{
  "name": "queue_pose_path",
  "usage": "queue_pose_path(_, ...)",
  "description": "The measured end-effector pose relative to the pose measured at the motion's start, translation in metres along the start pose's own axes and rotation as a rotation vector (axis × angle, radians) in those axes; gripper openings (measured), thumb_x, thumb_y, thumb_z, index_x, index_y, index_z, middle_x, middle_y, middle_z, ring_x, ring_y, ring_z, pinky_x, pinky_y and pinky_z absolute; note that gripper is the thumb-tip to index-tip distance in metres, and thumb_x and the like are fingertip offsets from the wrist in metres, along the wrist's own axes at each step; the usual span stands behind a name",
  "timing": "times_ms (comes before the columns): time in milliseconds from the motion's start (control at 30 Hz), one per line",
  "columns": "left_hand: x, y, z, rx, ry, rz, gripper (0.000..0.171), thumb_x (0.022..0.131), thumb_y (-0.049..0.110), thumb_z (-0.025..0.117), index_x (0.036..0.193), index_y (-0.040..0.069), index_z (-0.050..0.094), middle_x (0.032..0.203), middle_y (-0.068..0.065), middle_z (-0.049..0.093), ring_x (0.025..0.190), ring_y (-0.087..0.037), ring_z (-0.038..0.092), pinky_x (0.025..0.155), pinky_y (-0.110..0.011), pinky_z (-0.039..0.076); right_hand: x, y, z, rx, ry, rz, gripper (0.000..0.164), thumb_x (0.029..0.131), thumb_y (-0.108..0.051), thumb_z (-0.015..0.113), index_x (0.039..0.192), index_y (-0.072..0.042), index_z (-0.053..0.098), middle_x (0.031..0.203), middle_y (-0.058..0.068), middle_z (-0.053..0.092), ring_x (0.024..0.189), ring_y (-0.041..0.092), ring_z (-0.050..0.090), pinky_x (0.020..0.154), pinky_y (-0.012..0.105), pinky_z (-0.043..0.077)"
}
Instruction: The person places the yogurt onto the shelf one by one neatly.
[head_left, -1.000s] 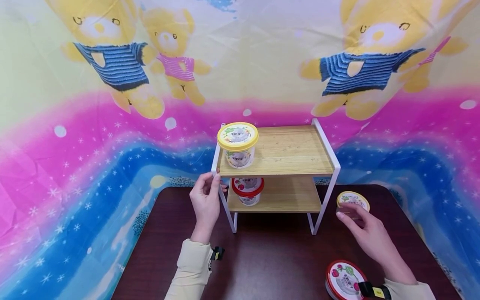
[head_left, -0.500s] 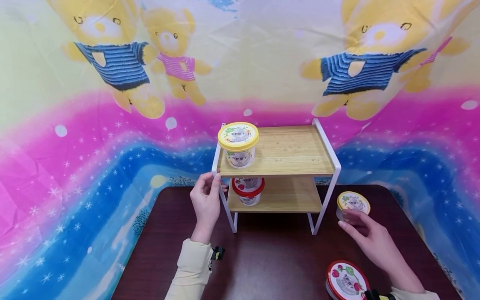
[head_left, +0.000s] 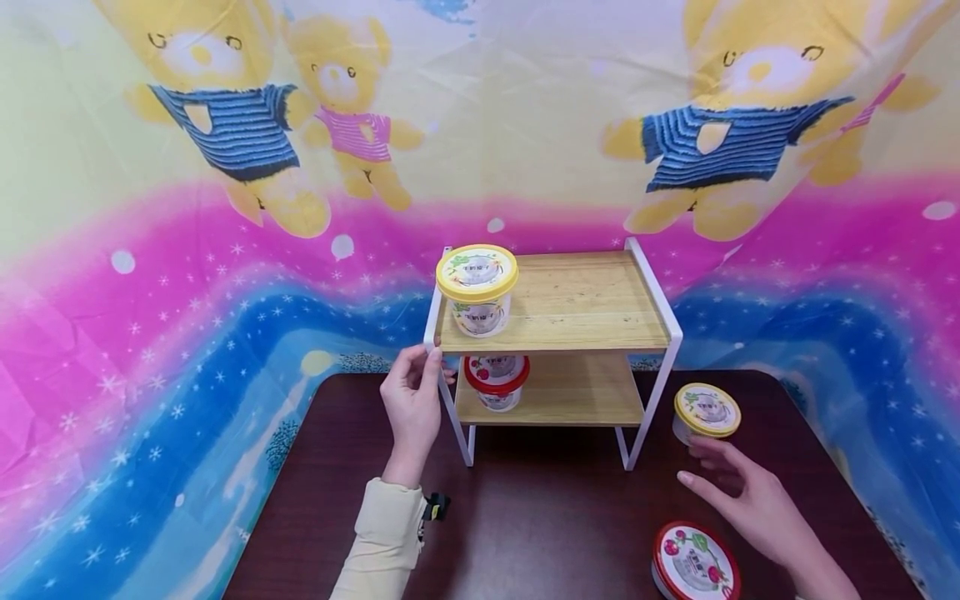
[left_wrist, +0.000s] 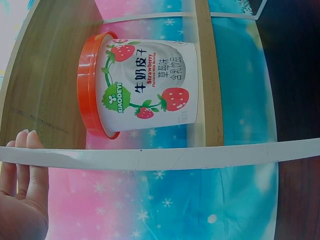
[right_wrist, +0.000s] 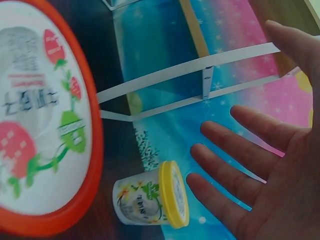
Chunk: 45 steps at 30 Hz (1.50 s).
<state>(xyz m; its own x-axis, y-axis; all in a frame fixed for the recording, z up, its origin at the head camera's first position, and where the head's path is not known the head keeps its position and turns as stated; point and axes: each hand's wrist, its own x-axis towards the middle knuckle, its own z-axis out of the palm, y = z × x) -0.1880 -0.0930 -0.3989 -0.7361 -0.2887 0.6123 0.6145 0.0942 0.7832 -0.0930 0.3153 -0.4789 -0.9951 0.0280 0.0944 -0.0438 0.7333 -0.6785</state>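
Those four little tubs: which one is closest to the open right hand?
The yellow-lidded tub on the table, just beyond the right hand; the other yellow-lidded tub stands on the rack's top shelf.

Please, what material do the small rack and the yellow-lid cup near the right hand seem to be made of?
Rack: pale boards with visible wood grain, matte; thin white frame, probably painted metal. Yellow-lid cup: likely plastic or coated paper, with a smooth printed wall and a slightly glossy lid.

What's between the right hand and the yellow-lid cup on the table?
Nothing: head view shows the right hand open just short of the cup, only bare table between; the right wrist view agrees.
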Motion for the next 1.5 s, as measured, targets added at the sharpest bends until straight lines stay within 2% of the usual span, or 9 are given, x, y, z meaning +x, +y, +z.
queue_pose_path(167,-0.001,-0.021,-0.002,-0.006,0.005,-0.006,0.01,0.1,0.001,0.064,0.107,-0.005,0.069,0.099,-0.016,0.072,0.068,-0.034,0.069,0.064,-0.035,0.061,-0.007,0.005,0.003,-0.003,-0.061,0.03,0.071,0.088,-0.047,0.079,0.141,-0.008,0.054,0.128,0.019,0.064,0.111,0.037,0.063,0.077,0.032,0.057)
queue_pose_path(267,0.0,-0.011,-0.001,-0.009,0.003,-0.003,0.011,0.099,0.002,0.065,0.106,-0.006,0.068,0.096,-0.017,0.071,0.068,-0.034,0.068,0.064,-0.035,0.061,-0.011,0.007,0.005,0.004,-0.097,0.047,0.073,0.086,-0.048,0.08,0.141,-0.007,0.054,0.128,0.02,0.064,0.111,0.037,0.063,0.077,0.031,0.056)
queue_pose_path(400,0.0,0.007,0.001,0.005,-0.001,-0.002,0.011,0.099,-0.001,0.064,0.105,-0.011,0.066,0.098,-0.021,0.071,0.068,-0.042,0.066,0.064,-0.039,0.061,-0.014,0.011,0.009,0.02,-0.15,0.075,0.076,0.086,-0.049,0.081,0.142,-0.006,0.053,0.129,0.021,0.063,0.111,0.038,0.064,0.083,0.043,0.058)
queue_pose_path(500,0.0,0.007,0.0,0.009,-0.001,-0.002,0.011,0.099,-0.001,0.064,0.105,-0.011,0.066,0.099,-0.021,0.071,0.069,-0.044,0.066,0.064,-0.04,0.061,-0.016,0.015,0.012,0.022,-0.198,0.101,0.081,0.084,-0.053,0.08,0.144,-0.006,0.051,0.131,0.022,0.061,0.114,0.04,0.061,0.087,0.056,0.055)
queue_pose_path(700,0.0,0.007,0.0,0.003,0.003,-0.002,0.012,0.099,-0.001,0.063,0.105,-0.011,0.066,0.099,-0.022,0.071,0.068,-0.044,0.066,0.064,-0.039,0.061,-0.019,0.022,0.019,0.042,-0.317,0.112,0.085,0.083,-0.049,0.082,0.148,-0.007,0.047,0.14,0.022,0.055,0.122,0.043,0.054,0.091,0.065,0.048)
queue_pose_path(900,0.0,0.007,0.001,0.002,0.004,0.005,0.011,0.099,-0.002,0.064,0.104,-0.011,0.066,0.094,-0.024,0.07,0.067,-0.043,0.066,0.064,-0.038,0.061,-0.021,0.03,0.023,0.135,-0.475,0.17,0.089,0.082,-0.037,0.086,0.152,-0.005,0.04,0.14,0.023,0.051,0.11,0.032,0.056,0.083,0.047,0.054)
queue_pose_path(1067,0.001,0.008,0.0,0.008,0.001,0.01,0.011,0.098,-0.003,0.064,0.105,-0.011,0.066,0.095,-0.022,0.071,0.067,-0.043,0.066,0.064,-0.038,0.061,-0.023,0.034,0.023,0.207,-0.549,0.111,0.096,0.079,-0.027,0.089,0.153,0.0,0.033,0.132,0.022,0.052,0.1,0.027,0.058,0.074,0.034,0.054)
queue_pose_path(1300,0.001,0.008,0.0,0.006,0.001,0.014,0.011,0.099,-0.003,0.064,0.105,-0.011,0.066,0.099,-0.022,0.072,0.068,-0.043,0.066,0.064,-0.04,0.061,-0.025,0.036,0.026,0.36,-0.689,0.192,0.102,0.081,-0.023,0.086,0.157,-0.005,0.021,0.131,0.018,0.048,0.108,0.03,0.053,0.079,0.038,0.054)
queue_pose_path(1500,0.001,0.007,0.001,0.001,0.003,0.004,0.011,0.099,-0.002,0.064,0.106,-0.011,0.067,0.099,-0.021,0.071,0.067,-0.042,0.066,0.065,-0.038,0.061,-0.027,0.038,0.03,0.233,-0.696,0.244,0.099,0.08,-0.03,0.087,0.156,-0.009,0.027,0.135,0.018,0.046,0.112,0.036,0.048,0.083,0.049,0.052)
